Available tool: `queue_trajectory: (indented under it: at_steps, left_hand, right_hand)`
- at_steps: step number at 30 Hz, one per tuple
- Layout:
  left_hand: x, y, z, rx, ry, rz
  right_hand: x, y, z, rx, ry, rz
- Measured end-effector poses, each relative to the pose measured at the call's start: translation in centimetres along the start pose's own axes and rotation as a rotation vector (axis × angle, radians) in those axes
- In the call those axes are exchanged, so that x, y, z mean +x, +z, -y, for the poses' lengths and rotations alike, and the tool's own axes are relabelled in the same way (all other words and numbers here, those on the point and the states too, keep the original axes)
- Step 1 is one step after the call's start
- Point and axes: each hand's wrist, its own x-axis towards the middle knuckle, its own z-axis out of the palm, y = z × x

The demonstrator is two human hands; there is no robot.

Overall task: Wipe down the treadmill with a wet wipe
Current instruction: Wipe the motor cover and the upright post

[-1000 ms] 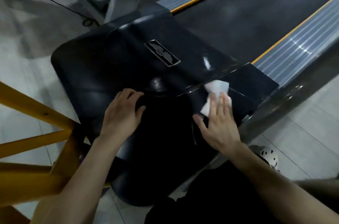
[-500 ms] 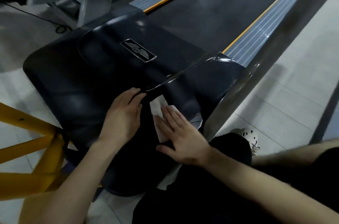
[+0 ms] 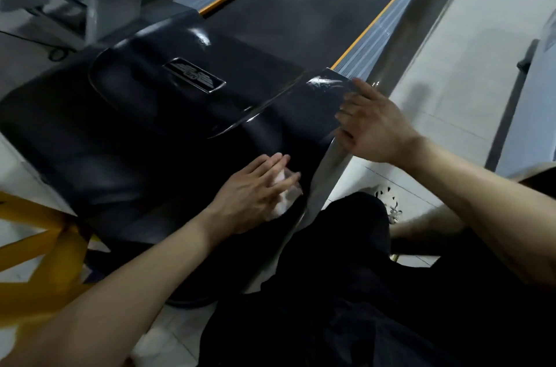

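- Wiping the motor cover [image 3: 144, 132]: left hand [image 3: 255, 189], fingers straight and together, presses the wet wipe [image 3: 285, 195] flat.
- Right hand [image 3: 373, 126], fingers loosely spread, braces its corner.
- Next, likely: sweep toward the badge [image 3: 194, 75].

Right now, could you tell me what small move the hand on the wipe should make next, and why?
Probably slide the left hand and wipe across the cover toward the badge: the wipe lies pressed near the cover's right edge, most of the cover lies beyond, and the right hand rests on the corner.
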Motion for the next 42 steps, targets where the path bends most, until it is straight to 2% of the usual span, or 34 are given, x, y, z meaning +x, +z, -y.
queue_trajectory:
  at_steps: [3,6,9,13,15,17,21,24,27,31,35,37,40,42]
  left_hand:
    - [-3.2,-0.2,-0.2,0.038,-0.003,0.032]
    - [1.5,0.1,-1.4,0.050,-0.097,0.032]
    - [5.3,0.0,-2.8,0.036,-0.134,0.105]
    - [-3.1,0.1,-2.4,0.065,-0.136,0.103]
    - [-7.9,0.0,-2.9,0.093,-0.207,0.174]
    - [-7.9,0.3,-3.3,0.080,-0.262,0.198]
    - [-1.9,0.5,-4.1,0.038,-0.301,0.122]
    - [-4.4,0.7,-3.8,0.052,-0.294,0.136]
    - [-10.8,1.1,-3.9,0.060,-0.330,0.093]
    - [-18.1,1.1,-4.7,-0.060,-0.495,0.033]
    - [-14.2,0.7,-2.6,-0.105,-0.741,-0.047]
    - [-14.4,1.1,-2.3,-0.102,-0.780,-0.057]
    - [-19.1,0.8,-6.1,-0.247,-0.776,0.027]
    - [-20.4,1.2,-7.2,-0.309,-0.846,0.064]
  right_hand:
    - [-0.1,0.3,0.3,0.035,0.008,-0.058]
    - [0.1,0.5,0.4,0.054,0.016,-0.086]
    - [0.0,0.6,0.2,0.059,-0.008,-0.141]
    - [0.3,1.4,0.5,0.065,0.012,-0.217]
    - [0.3,1.8,0.7,0.048,0.054,-0.229]
    - [0.5,2.1,1.2,0.032,0.095,-0.247]
    - [0.5,1.8,1.1,0.041,0.093,-0.249]
    - [1.0,1.5,2.2,0.105,0.135,-0.216]
    - [3.5,2.7,7.4,0.227,-0.029,-0.105]
    - [7.1,2.7,14.5,0.424,-0.181,-0.058]
    - [9.8,1.6,17.9,0.499,-0.247,-0.017]
    - [11.1,1.0,19.0,0.522,-0.285,-0.004]
    - [12.1,0.2,20.2,0.564,-0.318,-0.012]
    - [11.6,0.2,20.8,0.580,-0.325,-0.033]
